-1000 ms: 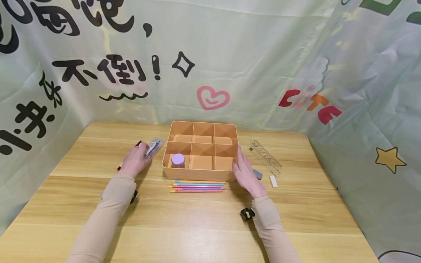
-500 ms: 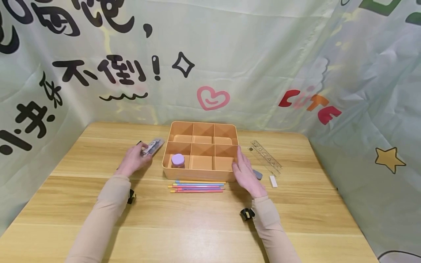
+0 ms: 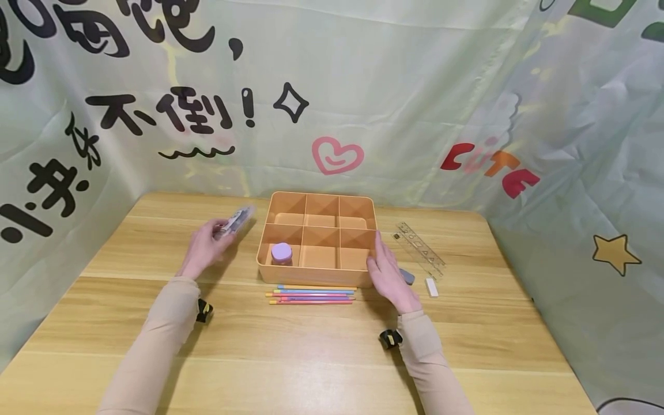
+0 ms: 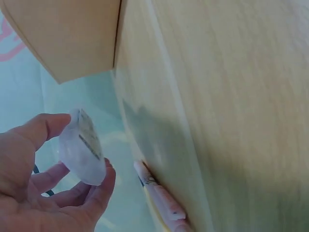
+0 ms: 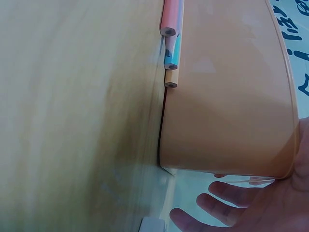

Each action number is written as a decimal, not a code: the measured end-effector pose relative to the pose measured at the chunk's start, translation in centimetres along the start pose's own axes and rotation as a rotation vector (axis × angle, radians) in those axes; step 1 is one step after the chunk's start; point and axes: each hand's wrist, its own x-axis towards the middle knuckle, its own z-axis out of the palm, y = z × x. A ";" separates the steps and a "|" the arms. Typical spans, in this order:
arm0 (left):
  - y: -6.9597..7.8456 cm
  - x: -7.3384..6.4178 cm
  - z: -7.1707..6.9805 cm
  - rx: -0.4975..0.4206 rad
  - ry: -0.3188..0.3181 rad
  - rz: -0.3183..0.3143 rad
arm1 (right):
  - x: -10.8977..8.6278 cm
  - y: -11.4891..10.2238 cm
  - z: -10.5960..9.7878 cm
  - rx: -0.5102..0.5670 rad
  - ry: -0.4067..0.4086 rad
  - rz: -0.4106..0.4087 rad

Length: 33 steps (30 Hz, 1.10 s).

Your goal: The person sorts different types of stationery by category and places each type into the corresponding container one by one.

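We see the left grip [image 3: 203, 246] pinching a clear packet [image 3: 237, 221] above the bench [image 3: 290, 363]; the right grip [image 3: 389, 275], spread, touches the box [image 3: 311, 276].

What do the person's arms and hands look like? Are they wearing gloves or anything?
No gloves: the left hand and right hand are bare. The left sleeve and right sleeve are long, plain and beige. The left wrist camera and right wrist camera are small and black, each with a yellowish patch.
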 end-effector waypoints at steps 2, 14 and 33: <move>0.2 -0.1 0.0 -0.005 0.035 0.020 | 0.0 0.0 0.0 -0.001 0.001 -0.001; 1.1 0.0 0.2 -0.036 0.216 0.190 | 0.0 0.0 0.0 -0.005 -0.005 -0.002; 3.8 0.9 0.2 -0.079 0.278 0.375 | 0.0 0.1 0.0 0.001 -0.002 -0.007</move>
